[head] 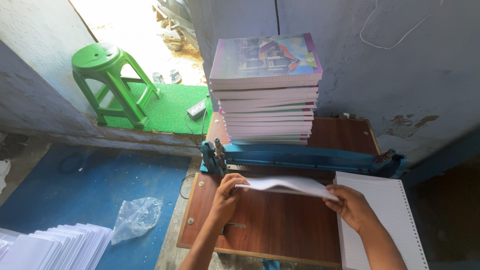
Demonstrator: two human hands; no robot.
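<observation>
My left hand [226, 196] and my right hand [351, 204] together hold a thin bundle of white paper sheets [290, 185] just above a brown wooden board [280, 225]. The left hand grips the bundle's left end, the right hand its right end. The bundle sags slightly in the middle, and its far edge lies close to a blue metal bar [305, 157] that crosses the board. Behind the bar stands a tall stack of notebooks [267, 92] with a colourful cover on top.
A pile of ruled, hole-punched sheets [385, 220] lies to the right of the board. Fanned white paper stacks [55, 247] and a crumpled clear plastic bag [136, 216] rest on the blue floor at left. A green plastic stool [112, 80] stands by the doorway.
</observation>
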